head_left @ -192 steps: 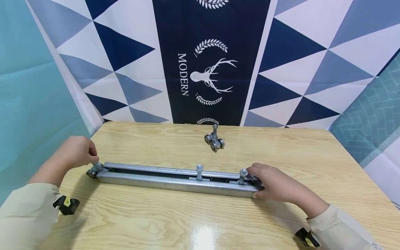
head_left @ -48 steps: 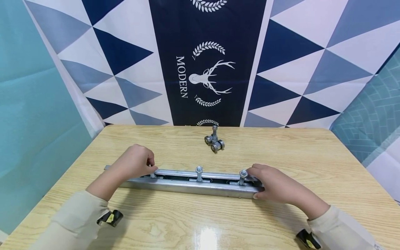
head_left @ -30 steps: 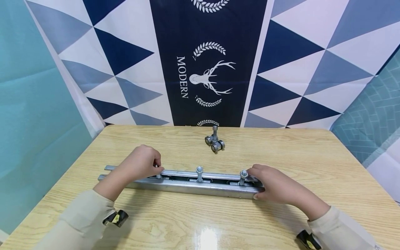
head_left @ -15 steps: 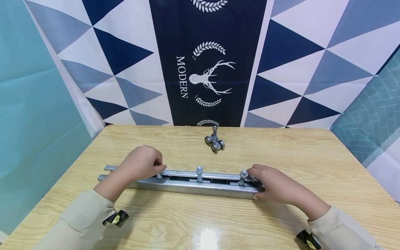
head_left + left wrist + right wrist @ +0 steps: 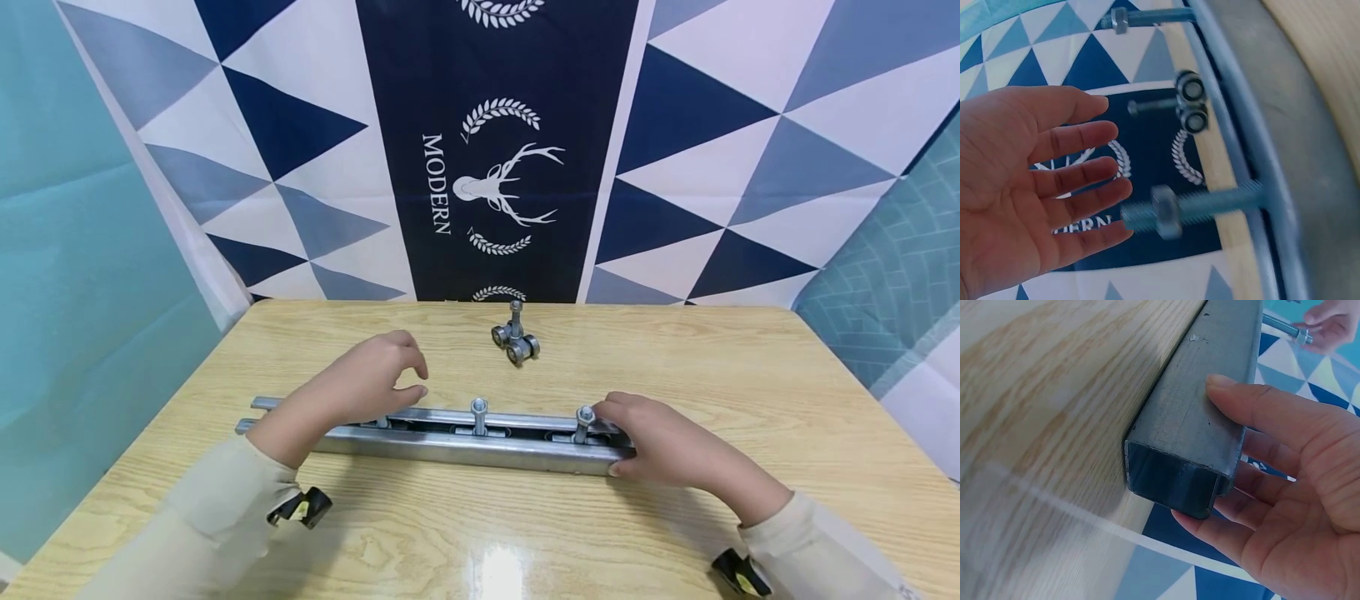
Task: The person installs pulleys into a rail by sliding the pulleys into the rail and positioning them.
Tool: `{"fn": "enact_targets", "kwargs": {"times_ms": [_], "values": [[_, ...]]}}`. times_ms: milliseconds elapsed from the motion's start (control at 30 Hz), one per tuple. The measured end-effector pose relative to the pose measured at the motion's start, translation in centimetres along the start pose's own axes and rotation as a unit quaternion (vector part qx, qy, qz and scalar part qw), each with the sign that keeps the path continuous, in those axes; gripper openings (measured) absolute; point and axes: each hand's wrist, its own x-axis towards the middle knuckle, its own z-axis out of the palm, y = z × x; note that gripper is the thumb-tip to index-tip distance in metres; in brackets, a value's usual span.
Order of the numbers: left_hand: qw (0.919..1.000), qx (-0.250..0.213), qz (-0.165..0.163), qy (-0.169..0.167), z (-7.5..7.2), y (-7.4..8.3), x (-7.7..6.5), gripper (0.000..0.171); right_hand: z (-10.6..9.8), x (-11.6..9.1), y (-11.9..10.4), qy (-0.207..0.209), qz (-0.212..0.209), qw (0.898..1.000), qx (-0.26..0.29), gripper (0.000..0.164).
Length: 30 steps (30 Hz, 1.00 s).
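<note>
A long steel channel rail [image 5: 465, 450] lies on the table with its slot upward. Inside it sit three roller trolleys, their bolts standing up through the slot: a middle bolt [image 5: 478, 417], a right bolt [image 5: 584, 425] and a left bolt [image 5: 382, 422], partly behind my left hand [image 5: 367, 379]. That hand hovers over the rail with fingers apart; its palm holds nothing in the left wrist view, beside a bolt with a nut [image 5: 1204, 205]. My right hand [image 5: 660, 442] grips the rail's right end, thumb [image 5: 1222, 381] on the near side and fingers around the far side.
Another roller trolley [image 5: 515, 337] stands loose on the wooden table [image 5: 637, 367] behind the rail, bolt upward. A patterned cloth [image 5: 502, 183] hangs at the table's back edge. Each wrist wears a small black camera.
My left hand slid a trolley from the rail's left end rightward inside the slot. It has now let go of the bolt, spread its fingers and lifted slightly. My right hand stays put.
</note>
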Motion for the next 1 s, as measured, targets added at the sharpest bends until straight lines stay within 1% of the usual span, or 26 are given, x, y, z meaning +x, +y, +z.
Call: {"fn": "enact_targets", "kwargs": {"times_ms": [100, 200, 333, 400, 500, 667, 833, 1000], "values": [[0.9996, -0.013, 0.022, 0.008, -0.3, 0.7, 1.1, 0.016, -0.1, 0.0, 0.1, 0.001, -0.002, 1.000, -0.003, 0.058], [0.9989, -0.023, 0.040, 0.013, -0.8, 1.3, 2.5, 0.017, -0.1, -0.1, 0.1, 0.001, -0.002, 1.000, -0.004, 0.058], [0.9984, -0.023, 0.051, 0.009, -1.5, 2.0, 4.7, 0.019, 0.0, -0.1, 0.2, 0.001, 0.001, 1.000, -0.002, 0.058], [0.9984, -0.023, 0.052, 0.005, -1.6, 2.2, 5.8, 0.020, 0.1, -0.1, 0.2, 0.001, 0.001, 1.000, -0.001, 0.058], [0.9988, -0.022, 0.044, -0.005, -1.7, 2.3, 7.4, 0.020, 0.1, -0.1, 0.3, 0.001, 0.000, 1.000, -0.002, 0.058], [0.9992, -0.017, 0.032, -0.019, -1.4, 2.2, 9.7, 0.019, 0.2, -0.2, 0.3, 0.000, -0.001, 1.000, 0.000, 0.059], [0.9993, -0.010, 0.033, -0.013, -0.9, 2.0, 11.7, 0.018, 0.2, -0.2, 0.4, 0.002, -0.002, 1.000, 0.001, 0.058], [0.9994, -0.005, 0.034, -0.008, -0.4, 1.7, 13.1, 0.020, 0.1, -0.1, 0.3, 0.002, -0.006, 1.000, 0.000, 0.057]]}}
